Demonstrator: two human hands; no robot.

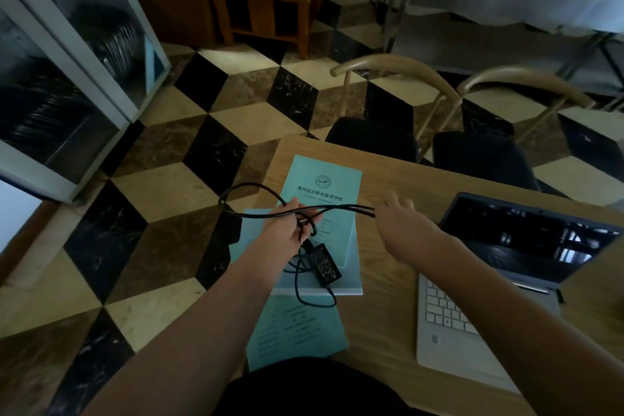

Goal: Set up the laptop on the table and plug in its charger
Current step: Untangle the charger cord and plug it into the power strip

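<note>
A silver laptop stands open on the wooden table at the right, its dark screen facing me. The charger's black power brick lies on a stack of teal booklets. Its black cable loops up off the table's left edge. My left hand grips a bundle of this cable above the booklets. My right hand pinches the doubled cable's right end, pulling it taut between the hands. The cable's plug ends cannot be made out.
Two chairs with curved wooden backs and dark seats stand at the table's far side. A glass cabinet stands at the left on the checkered floor. A wooden side table stands far back. A loose teal sheet lies near me.
</note>
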